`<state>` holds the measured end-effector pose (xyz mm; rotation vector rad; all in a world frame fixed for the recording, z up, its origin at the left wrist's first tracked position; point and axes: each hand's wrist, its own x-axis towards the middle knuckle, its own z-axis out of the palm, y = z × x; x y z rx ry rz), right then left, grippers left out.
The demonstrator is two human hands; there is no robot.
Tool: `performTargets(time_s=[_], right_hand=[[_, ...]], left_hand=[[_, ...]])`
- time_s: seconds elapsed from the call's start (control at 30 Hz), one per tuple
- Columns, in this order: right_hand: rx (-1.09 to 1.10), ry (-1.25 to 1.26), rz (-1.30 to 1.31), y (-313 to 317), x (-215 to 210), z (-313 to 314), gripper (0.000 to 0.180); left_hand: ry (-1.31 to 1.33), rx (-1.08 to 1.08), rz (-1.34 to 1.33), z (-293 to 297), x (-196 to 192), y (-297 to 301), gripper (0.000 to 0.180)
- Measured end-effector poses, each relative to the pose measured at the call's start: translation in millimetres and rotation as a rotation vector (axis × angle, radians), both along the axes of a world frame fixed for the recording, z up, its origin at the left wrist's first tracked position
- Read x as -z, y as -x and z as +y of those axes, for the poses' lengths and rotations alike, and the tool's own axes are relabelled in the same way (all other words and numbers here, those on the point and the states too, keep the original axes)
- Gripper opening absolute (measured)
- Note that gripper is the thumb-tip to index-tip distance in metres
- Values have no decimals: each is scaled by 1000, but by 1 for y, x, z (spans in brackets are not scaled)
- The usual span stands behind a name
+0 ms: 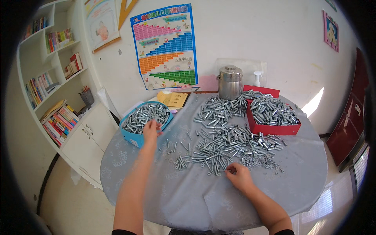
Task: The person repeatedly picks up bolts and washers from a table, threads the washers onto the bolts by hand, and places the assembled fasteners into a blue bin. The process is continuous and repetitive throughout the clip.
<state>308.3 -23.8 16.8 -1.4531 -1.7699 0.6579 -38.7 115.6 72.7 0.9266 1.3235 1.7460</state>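
Observation:
My left hand reaches over the near edge of a blue box filled with metal sleeve anchors. Its fingers look apart, slightly blurred, with nothing visible in them. Beside the pile's near edge, my right hand is low over the table, fingers curled together. Whatever they pinch is hidden or too small to make out. Left of that hand lie loose bolts. Beyond it are small nuts and washers. A few single bolts lie between the blue box and the pile.
A grey cloth covers the oval table. A heap of metal sleeves reaches back to a steel canister. At the right stands a red box full of similar pieces. A yellow envelope lies behind the blue box; a white shelf stands left.

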Motion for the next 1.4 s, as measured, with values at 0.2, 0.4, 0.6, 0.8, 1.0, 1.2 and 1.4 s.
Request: performTargets(time_s=[0.2,0.4,0.6,0.8,1.0,1.2,1.4], right_hand=[[-70,-34,64,-3,0,1,16],[-98,69,132,-1,-3,0,17],[-137,106,252,3,-1,1,16],[-163,32,180,0,-3,1,21],[-179,10,200,-3,-1,1,22],[-191,0,181,3,-1,-2,21],[-219,-19,182,-1,-1,-1,21]], left_hand=[[-199,-151,865,20,41,4,32],[-56,383,852,-54,42,-71,17],[-215,510,1138,-49,42,-107,24],[-327,670,1388,-40,60,-131,36],[-247,745,1282,-64,57,-104,30],[-292,638,1268,-68,52,-94,22],[-275,465,1310,-44,53,-132,24]])
